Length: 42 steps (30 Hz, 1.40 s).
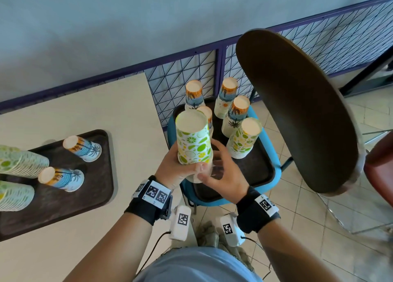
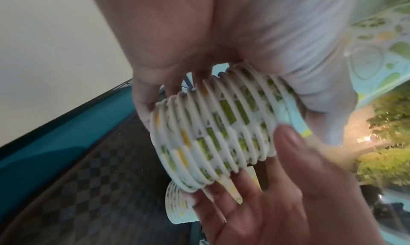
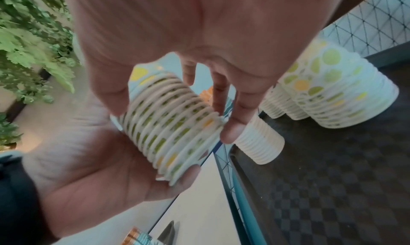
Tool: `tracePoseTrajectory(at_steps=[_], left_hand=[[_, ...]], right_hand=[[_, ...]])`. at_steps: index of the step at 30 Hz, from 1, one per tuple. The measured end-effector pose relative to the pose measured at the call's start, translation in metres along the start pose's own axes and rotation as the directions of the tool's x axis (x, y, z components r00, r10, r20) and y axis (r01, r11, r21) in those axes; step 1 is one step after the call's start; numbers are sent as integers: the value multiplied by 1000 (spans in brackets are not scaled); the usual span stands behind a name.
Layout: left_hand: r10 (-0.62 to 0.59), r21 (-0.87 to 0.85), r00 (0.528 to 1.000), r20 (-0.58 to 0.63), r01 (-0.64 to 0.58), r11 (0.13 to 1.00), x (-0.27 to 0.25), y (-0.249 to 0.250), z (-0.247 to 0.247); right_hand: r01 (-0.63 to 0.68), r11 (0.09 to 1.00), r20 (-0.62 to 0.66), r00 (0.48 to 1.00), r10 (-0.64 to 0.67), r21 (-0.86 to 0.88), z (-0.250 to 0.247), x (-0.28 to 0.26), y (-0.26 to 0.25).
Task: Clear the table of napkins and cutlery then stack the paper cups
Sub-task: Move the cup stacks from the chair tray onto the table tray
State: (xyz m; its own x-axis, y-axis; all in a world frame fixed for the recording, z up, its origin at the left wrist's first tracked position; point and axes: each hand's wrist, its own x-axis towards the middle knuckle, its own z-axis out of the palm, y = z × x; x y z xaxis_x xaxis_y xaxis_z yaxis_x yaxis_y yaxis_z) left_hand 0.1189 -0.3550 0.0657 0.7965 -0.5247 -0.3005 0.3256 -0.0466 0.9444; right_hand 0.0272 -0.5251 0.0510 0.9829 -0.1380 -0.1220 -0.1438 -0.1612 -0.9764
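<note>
Matt printed paper cups, checker-textured dark plastic tray.

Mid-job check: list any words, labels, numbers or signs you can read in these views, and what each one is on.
No readable words or numbers in any view.
Left wrist marker and right wrist marker: black-and-white square codes, no letters.
Left white box and right white box: the same kind of code only.
Palm cup on the tray: a dark mark, too small to read.
Citrus cup stack: fruit pictures only.
</note>
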Motion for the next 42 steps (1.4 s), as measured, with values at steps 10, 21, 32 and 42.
tracePoseTrajectory(at_steps=[10, 21, 32, 42], left_hand=[[-6, -71, 996, -93, 0, 997, -13, 5, 2], [39, -57, 995, -87, -44, 997, -26, 9, 4], [68, -62, 987, -145, -78, 995, -45, 13, -8], [94, -91, 961, -261, -122, 988, -90, 17, -71]], right_hand=[[-402, 907, -631, 738, 239, -127, -64, 43, 82], [-431, 875, -584, 777, 236, -219, -69, 77, 89], [-427, 875, -591, 775, 225, -227, -53, 61, 78], [-222, 974, -447, 875, 184, -33, 26, 21, 30]])
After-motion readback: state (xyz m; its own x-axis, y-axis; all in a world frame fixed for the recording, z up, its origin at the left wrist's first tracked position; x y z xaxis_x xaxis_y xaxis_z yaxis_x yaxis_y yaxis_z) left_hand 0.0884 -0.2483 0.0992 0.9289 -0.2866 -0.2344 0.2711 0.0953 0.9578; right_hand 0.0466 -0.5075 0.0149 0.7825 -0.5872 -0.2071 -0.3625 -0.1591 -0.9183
